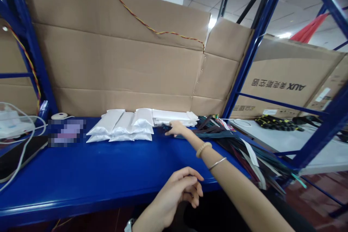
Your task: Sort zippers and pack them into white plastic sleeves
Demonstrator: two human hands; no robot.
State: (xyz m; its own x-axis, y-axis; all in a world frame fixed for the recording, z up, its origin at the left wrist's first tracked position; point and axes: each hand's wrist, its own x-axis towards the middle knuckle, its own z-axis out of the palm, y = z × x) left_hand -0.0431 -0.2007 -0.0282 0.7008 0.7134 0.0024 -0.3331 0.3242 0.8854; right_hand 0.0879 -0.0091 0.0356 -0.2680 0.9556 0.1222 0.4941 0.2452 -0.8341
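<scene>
Your right hand (pixel 176 128) rests fingers-down on dark flat strips (pixel 217 130) at the blue surface's (pixel 108 166) far edge, grip unclear | left hand (pixel 181 188) loosely curled, empty, near edge | white pouches (pixel 122 126) stacked beside; strips mostly unsorted.

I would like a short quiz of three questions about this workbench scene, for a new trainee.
1. True or false: the right hand reaches to dark strips at the back of the blue shelf.
2. What lies left of that hand? A) white pouches B) red cups C) glass jars
3. Fill in: the left hand hangs at the shelf's front edge, fingers curled, holding ____.

Key: 1 true; 2 A; 3 nothing
</scene>
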